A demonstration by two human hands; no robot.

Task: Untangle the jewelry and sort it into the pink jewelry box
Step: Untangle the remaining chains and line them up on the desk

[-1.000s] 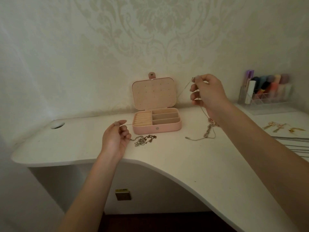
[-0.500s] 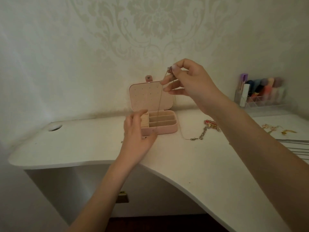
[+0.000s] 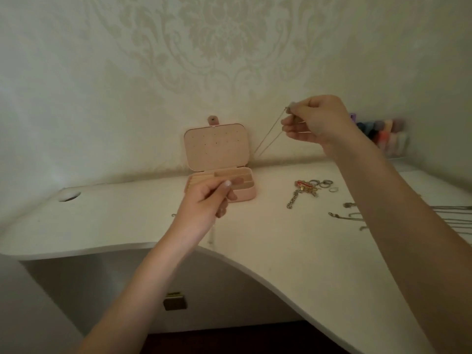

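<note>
Two hands work over the worktop (image 3: 293,251): right hand (image 3: 316,121) pinches one thin chain (image 3: 268,136); left hand (image 3: 207,203) is curled, its hold unclear, before one open pink jewelry box (image 3: 217,149).

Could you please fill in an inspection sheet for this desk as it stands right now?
Surface: white desk with a curved front edge and a round hole at far left.
Job's things: pink jewelry box open, lid upright; thin chain hanging in two strands from the right hand; rings and bracelets lying right of the box; more chains further right.
Clutter: organizer of coloured items at the far right wall.
Grippers: right hand raised, pinching the chain; left hand in front of the box, fingers curled, contents unclear.
Cables: nothing seen.
Surroundings: patterned wallpaper.
</note>
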